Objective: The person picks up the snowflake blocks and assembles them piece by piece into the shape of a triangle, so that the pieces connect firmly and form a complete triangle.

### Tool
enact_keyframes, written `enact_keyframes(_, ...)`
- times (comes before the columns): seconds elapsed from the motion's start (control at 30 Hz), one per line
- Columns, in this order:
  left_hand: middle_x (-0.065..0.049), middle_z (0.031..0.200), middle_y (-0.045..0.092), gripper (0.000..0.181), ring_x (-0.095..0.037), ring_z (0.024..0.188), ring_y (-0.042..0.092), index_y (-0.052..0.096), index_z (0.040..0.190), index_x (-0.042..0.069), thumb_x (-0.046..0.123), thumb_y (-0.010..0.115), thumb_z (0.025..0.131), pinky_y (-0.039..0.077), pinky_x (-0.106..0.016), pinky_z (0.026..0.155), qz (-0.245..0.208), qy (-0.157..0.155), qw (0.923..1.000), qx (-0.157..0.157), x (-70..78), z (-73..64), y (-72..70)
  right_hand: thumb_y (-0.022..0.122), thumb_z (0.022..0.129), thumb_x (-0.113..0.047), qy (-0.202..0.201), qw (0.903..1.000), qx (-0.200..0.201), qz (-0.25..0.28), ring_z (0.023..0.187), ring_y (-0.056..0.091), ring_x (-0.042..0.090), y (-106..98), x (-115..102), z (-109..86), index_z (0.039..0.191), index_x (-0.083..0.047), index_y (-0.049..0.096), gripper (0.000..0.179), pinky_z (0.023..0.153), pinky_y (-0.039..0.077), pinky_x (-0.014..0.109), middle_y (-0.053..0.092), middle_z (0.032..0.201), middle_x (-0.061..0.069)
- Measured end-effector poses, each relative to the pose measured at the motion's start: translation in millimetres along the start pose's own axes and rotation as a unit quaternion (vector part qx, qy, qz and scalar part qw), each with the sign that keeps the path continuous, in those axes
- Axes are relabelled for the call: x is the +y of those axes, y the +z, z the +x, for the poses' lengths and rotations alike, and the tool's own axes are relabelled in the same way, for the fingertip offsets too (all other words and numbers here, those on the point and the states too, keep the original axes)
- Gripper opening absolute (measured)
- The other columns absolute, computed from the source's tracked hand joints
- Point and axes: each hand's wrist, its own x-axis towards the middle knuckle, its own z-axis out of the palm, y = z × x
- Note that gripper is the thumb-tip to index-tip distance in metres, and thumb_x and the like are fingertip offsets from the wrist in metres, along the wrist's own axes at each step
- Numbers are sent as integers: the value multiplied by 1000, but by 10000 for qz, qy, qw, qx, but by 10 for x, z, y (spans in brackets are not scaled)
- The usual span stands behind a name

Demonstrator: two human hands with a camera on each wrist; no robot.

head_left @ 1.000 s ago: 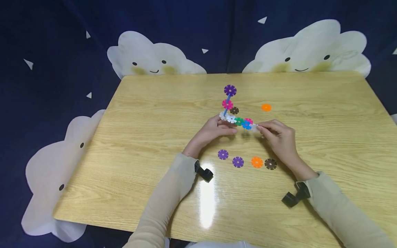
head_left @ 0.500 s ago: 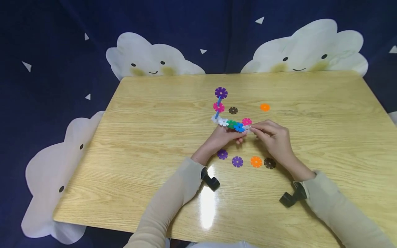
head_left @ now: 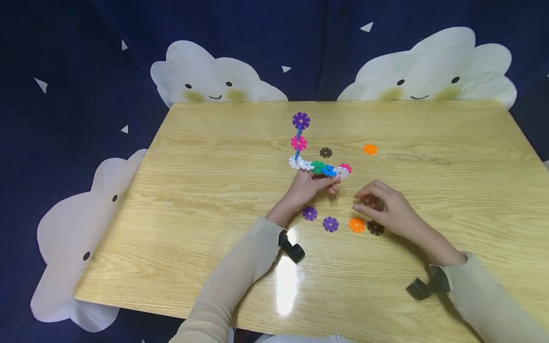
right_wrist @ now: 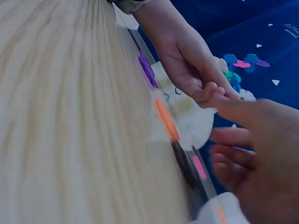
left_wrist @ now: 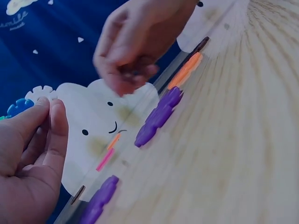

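Note:
My left hand pinches a white notched disc at the near end of a linked chain of snowflake discs. From there the chain runs left through a blue disc, a green disc and white discs, then bends away through blue and pink discs to a purple disc. Held off the table, it shows beyond the left hand in the right wrist view. My right hand hovers beside an orange disc and a dark brown disc, fingers loosely bent with nothing between them.
Two loose purple discs lie left of the orange one on the wooden table. Farther back are a brown disc, another orange disc and a pink disc partly hidden by the chain. A dark cloud-print curtain hangs behind.
My right hand has let go of the white disc at the chain's end and moved down toward the front row. The left hand has shifted its hold along the chain to that disc.

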Motion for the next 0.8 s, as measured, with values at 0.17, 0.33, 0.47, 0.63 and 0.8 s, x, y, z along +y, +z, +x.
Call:
enact_keyframes(0.17, -30, 91, 70, 19, -33, 75, 71, 69, 102, -8, 8, 67, 92, 61, -30, 78, -57, 143, 9999, -5, -4, -1, -9, 84, 76, -21, -513, 9925, -1022, -438, 84, 40, 3, -37, 40, -85, 102, -14, 63, 35, 68, 36, 17, 54, 94, -5)
enact_keyframes(0.33, -33, 93, 69, 18, -34, 76, 71, 69, 101, -9, 6, 66, 92, 61, -31, 79, -123, 251, 9996, -9, -14, -3, -10, 82, 79, -16, -691, 9875, -1317, -514, 85, 35, 3, -34, 29, -96, 90, -19, 60, 25, 68, 33, 17, 48, 92, -7)
enact_keyframes(0.47, -35, 95, 68, 18, -35, 77, 71, 68, 102, -9, 6, 65, 92, 62, -33, 80, -178, 291, 9994, -14, -12, -7, -7, 80, 80, -11, -572, 9882, -1335, -489, 86, 40, 5, -33, 29, -86, 87, -19, 58, 24, 68, 37, 19, 53, 95, -7)
enact_keyframes(0.63, -35, 94, 68, 19, -36, 77, 71, 68, 101, -11, 6, 65, 92, 62, -34, 80, -173, 385, 9991, -38, -14, -11, -9, 79, 82, -14, -171, 9868, -1562, -399, 80, 44, 4, -63, 3, -68, 104, -10, 63, 27, 65, 43, 18, 57, 92, -3)
enact_keyframes(0.8, -35, 94, 68, 21, -43, 81, 69, 68, 102, -11, 7, 66, 92, 61, -33, 81, -208, 390, 9990, -40, -11, -23, 2, 79, 81, -12, 64, 9855, -1657, -352, 78, 45, 5, -103, -40, -52, 101, -7, 65, 25, 65, 44, 19, 58, 91, 0)
